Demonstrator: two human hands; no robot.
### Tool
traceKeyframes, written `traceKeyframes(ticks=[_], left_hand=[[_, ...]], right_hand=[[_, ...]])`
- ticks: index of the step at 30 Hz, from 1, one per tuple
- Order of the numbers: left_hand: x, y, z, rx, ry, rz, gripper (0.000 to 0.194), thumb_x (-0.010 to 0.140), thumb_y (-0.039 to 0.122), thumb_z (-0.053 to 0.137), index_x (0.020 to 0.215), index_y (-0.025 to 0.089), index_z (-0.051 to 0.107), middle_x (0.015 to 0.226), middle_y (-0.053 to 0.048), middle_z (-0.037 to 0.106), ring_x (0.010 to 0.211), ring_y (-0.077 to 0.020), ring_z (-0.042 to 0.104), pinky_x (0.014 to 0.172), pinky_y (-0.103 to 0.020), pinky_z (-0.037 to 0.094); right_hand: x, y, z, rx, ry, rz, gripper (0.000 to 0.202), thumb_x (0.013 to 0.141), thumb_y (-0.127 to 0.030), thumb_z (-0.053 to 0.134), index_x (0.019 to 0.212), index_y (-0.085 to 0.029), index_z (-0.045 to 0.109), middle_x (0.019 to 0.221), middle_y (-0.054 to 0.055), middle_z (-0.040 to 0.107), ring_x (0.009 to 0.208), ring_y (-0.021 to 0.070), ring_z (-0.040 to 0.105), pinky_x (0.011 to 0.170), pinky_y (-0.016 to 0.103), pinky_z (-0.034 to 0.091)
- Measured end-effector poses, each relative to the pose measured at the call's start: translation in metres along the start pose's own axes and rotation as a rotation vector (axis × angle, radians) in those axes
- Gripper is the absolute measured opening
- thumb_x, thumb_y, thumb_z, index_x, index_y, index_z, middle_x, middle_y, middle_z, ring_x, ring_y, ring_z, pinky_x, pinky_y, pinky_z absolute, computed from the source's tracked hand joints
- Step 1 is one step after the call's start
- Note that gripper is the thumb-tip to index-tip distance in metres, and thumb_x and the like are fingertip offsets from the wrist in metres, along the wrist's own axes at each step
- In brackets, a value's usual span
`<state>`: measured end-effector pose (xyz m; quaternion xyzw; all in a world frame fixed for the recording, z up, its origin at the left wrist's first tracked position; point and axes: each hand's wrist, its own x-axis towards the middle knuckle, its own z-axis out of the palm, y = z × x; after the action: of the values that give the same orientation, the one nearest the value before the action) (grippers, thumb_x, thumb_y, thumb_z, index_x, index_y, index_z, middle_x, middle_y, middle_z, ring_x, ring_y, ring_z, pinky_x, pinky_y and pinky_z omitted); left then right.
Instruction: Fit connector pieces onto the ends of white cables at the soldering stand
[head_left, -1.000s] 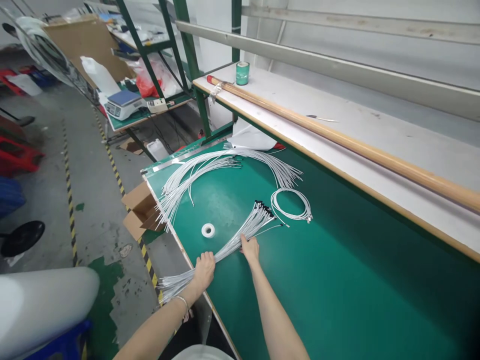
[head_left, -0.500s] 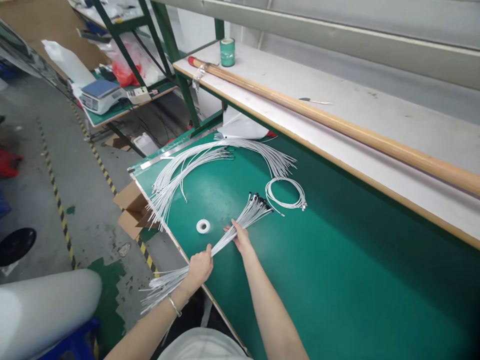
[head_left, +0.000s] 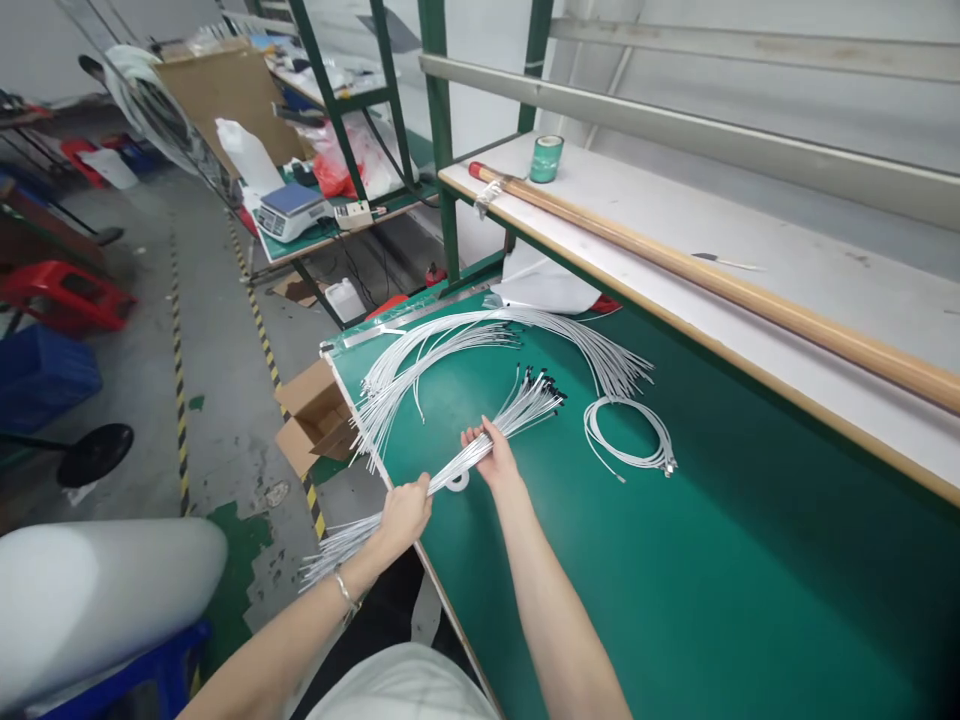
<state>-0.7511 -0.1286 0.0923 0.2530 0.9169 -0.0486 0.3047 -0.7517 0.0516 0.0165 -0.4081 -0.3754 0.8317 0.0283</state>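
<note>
A bundle of white cables [head_left: 459,463] with black ends slants over the near left edge of the green tabletop [head_left: 637,580]. My left hand [head_left: 406,514] is closed round its lower part, and the loose tail fans out past the table edge. Farther up, my right hand [head_left: 491,455] grips the same bundle below the black ends, its fingers wrapped about the strands. Partly hidden beneath the bundle lies a small white roll [head_left: 457,482]. A larger curved spread of white cables [head_left: 450,325] lies behind, with a coiled cable [head_left: 628,402] to the right.
Above the table's back runs a shelf [head_left: 810,220] bearing a long wooden pole [head_left: 675,258] and a green tape roll [head_left: 547,158]. An open cardboard box [head_left: 319,415] stands on the floor at the left. Beyond it, a scale [head_left: 292,210] rests on another table.
The view has swung left, showing more of the floor. My right hand has lifted the bundle slightly and curled its fingers round it; the bundle now partly covers the white roll.
</note>
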Motion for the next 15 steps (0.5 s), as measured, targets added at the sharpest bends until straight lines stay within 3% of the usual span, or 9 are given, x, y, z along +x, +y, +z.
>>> traceKeyframes(ticks=[4, 9, 15], left_hand=[[0.044, -0.010, -0.008, -0.035, 0.022, 0.034, 0.026, 0.104, 0.022, 0.043, 0.125, 0.013, 0.057, 0.101, -0.011, 0.073, 0.101, -0.0255, 0.071, 0.088, -0.039, 0.053], [0.101, -0.014, -0.008, -0.097, -0.011, 0.083, 0.030, 0.102, 0.031, 0.058, 0.125, 0.012, 0.061, 0.107, -0.009, 0.070, 0.094, -0.0208, 0.070, 0.086, -0.041, 0.059], [0.137, -0.018, -0.006, -0.189, -0.093, 0.151, 0.035, 0.100, 0.030, 0.060, 0.130, 0.013, 0.060, 0.113, -0.010, 0.069, 0.098, -0.0218, 0.070, 0.088, -0.042, 0.059]], right_hand=[[0.013, -0.014, 0.009, -0.266, 0.093, -0.006, 0.034, 0.099, -0.047, 0.059, 0.104, -0.014, 0.067, 0.097, 0.005, 0.071, 0.082, 0.0157, 0.069, 0.078, 0.035, 0.059], [0.035, -0.029, 0.022, -0.593, 0.234, 0.040, 0.035, 0.097, -0.048, 0.063, 0.094, -0.014, 0.069, 0.096, 0.006, 0.073, 0.087, 0.0169, 0.069, 0.085, 0.037, 0.056], [0.060, -0.030, 0.043, -0.713, 0.350, 0.116, 0.040, 0.092, -0.054, 0.065, 0.077, -0.017, 0.068, 0.079, 0.006, 0.075, 0.088, 0.0218, 0.073, 0.090, 0.037, 0.053]])
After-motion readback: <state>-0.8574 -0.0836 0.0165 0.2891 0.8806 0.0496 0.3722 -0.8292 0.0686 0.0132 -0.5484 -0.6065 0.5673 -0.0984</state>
